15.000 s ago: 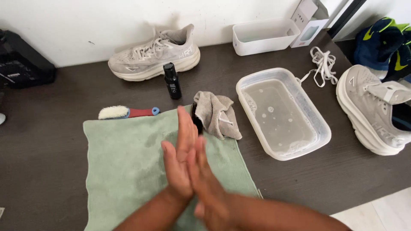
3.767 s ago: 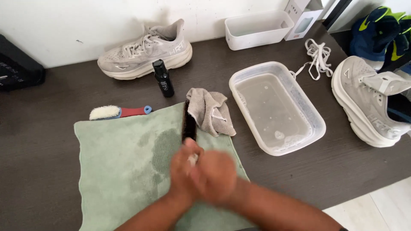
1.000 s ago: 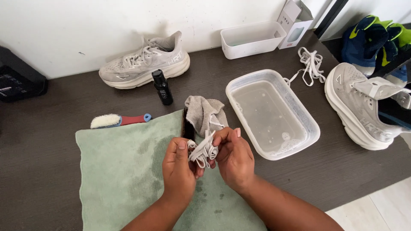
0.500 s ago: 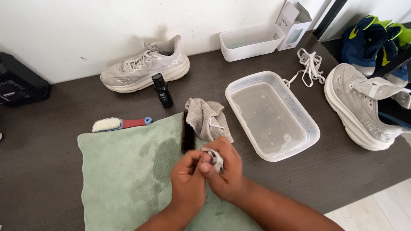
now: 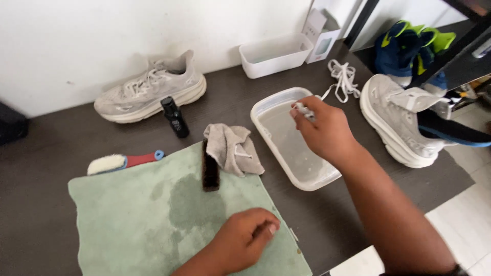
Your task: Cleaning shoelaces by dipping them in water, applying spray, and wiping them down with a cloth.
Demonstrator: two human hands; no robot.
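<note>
The right hand [image 5: 325, 130] pinches a bunched white shoelace [image 5: 303, 109] over the far end of the clear tub [image 5: 294, 138], whose long axis runs away toward the wall; its direction is hidden. The left hand [image 5: 243, 245], loosely curled and empty, rests on the green towel [image 5: 128, 220] near its right edge. Half a second ago both hands squeezed the shoelace above the towel.

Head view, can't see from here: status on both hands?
Right hand over water tub, fingers pinching white lace. Left hand flat on green towel. Nothing blocking.

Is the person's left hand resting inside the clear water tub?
No, the left hand lies on the green towel, apart from the tub.
</note>
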